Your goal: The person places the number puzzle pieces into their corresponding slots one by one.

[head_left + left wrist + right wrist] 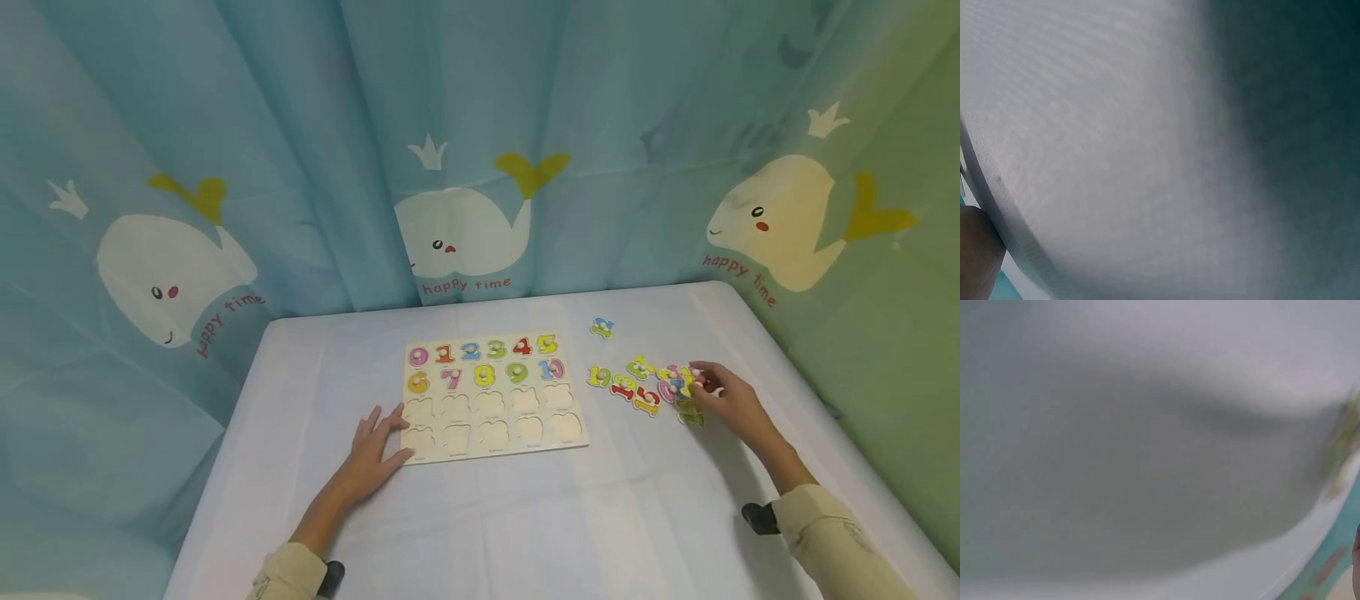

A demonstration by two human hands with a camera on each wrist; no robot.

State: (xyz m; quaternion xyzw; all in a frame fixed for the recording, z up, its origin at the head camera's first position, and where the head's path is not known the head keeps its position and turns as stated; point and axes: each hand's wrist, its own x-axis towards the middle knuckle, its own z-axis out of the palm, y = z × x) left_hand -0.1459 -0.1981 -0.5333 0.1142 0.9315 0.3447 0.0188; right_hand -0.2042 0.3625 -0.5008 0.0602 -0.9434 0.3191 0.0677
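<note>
A wooden number puzzle board [480,400] lies on the table. Colourful numbers 0 to 10 fill its upper two rows, while the lower two rows show bare recesses. My left hand [367,458] rests at the board's left edge, fingers spread, fingertips on the rim. Over to the right is a loose pile of number puzzle pieces [645,400], some overlapping. At the pile's right end my right hand [731,404] pinches a puzzle piece [705,382] between thumb and fingers; its number is mostly hidden. The wrist views show mainly blurred tablecloth.
One blue-and-green number piece [602,327] lies apart, behind the pile. White cloth covers the table [510,525]. A blue curtain [300,125] with whale prints hangs along the back and sides, close to the table edges.
</note>
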